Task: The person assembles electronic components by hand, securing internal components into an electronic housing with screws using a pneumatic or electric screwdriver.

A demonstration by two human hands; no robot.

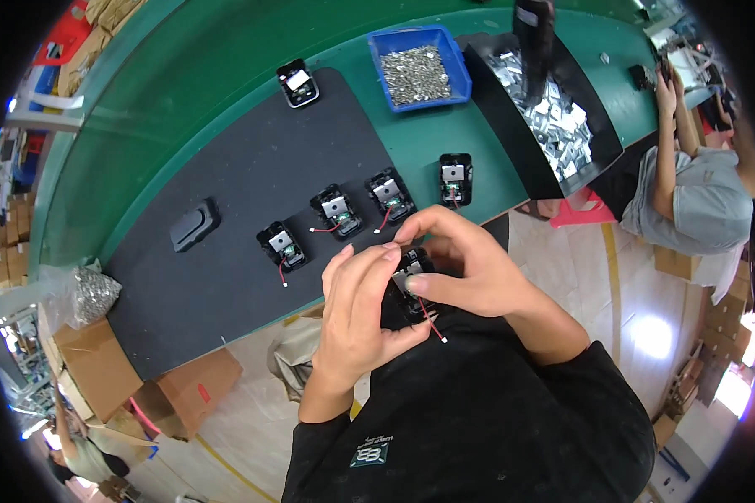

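1. Near the middle of the frame, both hands meet around one small black module [413, 281] held above the near edge of the desk [226, 50].
2. The left hand [356, 306] is curled, not flat: its fingers wrap the module from the left and below, thumb toward the unit's lower side.
3. The right hand [466, 264] is closed in a pinch on the module's top and right side, with a fingertip pressed on its face.
4. A red wire [432, 323] hangs from the module toward the lower right.
5. Just above the hands, four like modules [335, 210] with red wires lie in a row on the black mat [252, 168].
6. Toward the upper centre sits a blue bin of small metal parts [417, 71], with a black tray of metal plates [554, 117] to its right.
7. At the right edge, another person [688, 193] sits at the same desk.
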